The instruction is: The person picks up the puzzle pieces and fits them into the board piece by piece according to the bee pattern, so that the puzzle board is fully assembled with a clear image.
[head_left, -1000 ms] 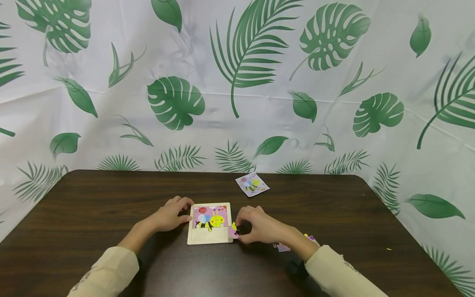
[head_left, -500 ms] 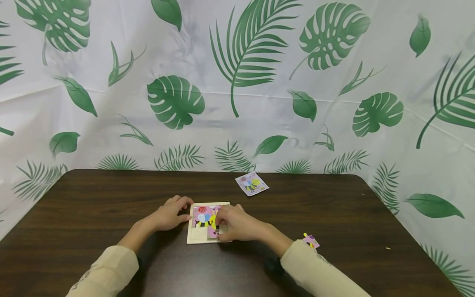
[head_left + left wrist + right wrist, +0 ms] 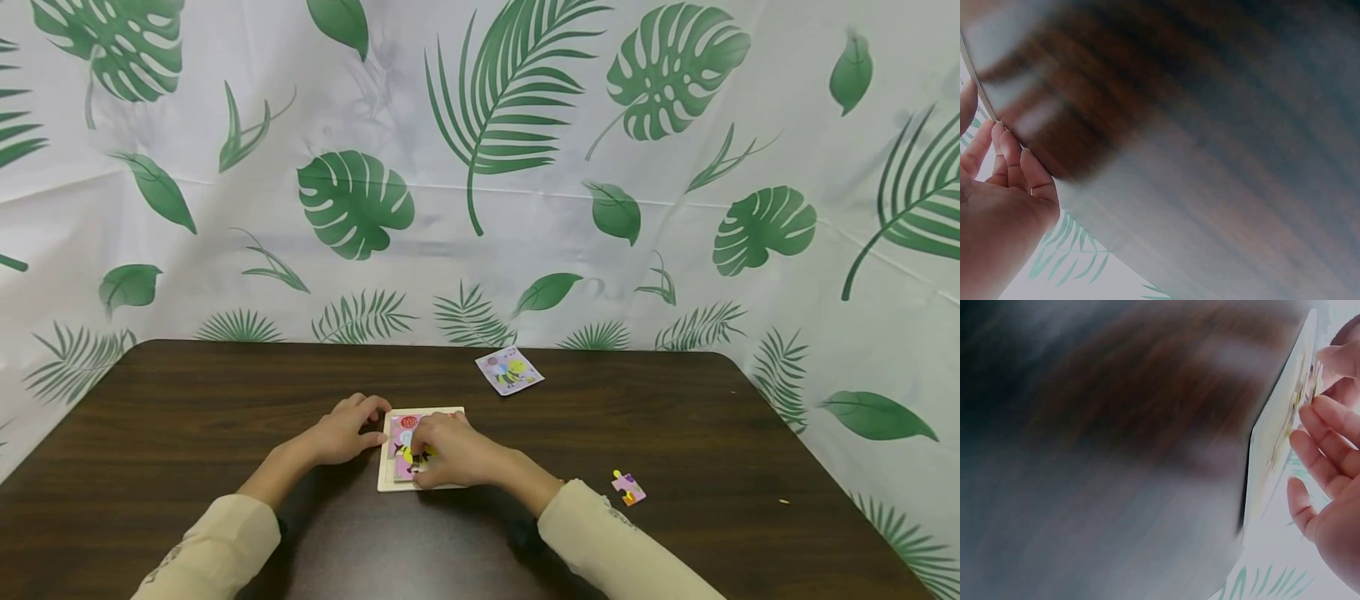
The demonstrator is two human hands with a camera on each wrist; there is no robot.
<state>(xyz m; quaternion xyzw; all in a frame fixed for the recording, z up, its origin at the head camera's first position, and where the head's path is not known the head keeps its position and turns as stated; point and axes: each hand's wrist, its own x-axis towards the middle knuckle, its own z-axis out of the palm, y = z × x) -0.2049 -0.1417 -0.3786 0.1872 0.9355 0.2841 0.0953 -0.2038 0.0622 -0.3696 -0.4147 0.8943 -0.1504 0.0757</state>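
Note:
A pale wooden puzzle board [image 3: 386, 475] lies on the table, a pink bee picture partly filling its frame. At its left edge, my left hand [image 3: 347, 432] touches the frame with thumb and fingertips spread apart. My right hand [image 3: 459, 451] is over the board's right half and pinches a puzzle piece [image 3: 403, 470] at the lower left part of the frame. The right hand covers much of the picture. In the right wrist view, the right fingers [image 3: 1319, 456] reach to the board [image 3: 1267, 450], seen almost edge-on.
A loose pink puzzle piece [image 3: 628, 488] lies right of the right forearm. Behind the board rests a square bee picture card [image 3: 509, 371]. The dark wooden table [image 3: 675, 417] ends at a white leaf-patterned curtain [image 3: 525, 250]. A tiny yellow scrap [image 3: 783, 502] lies far right.
My right hand has moved left with the puzzle piece, from the board's right edge across to its lower left part. The left hand has stayed at the board's left edge.

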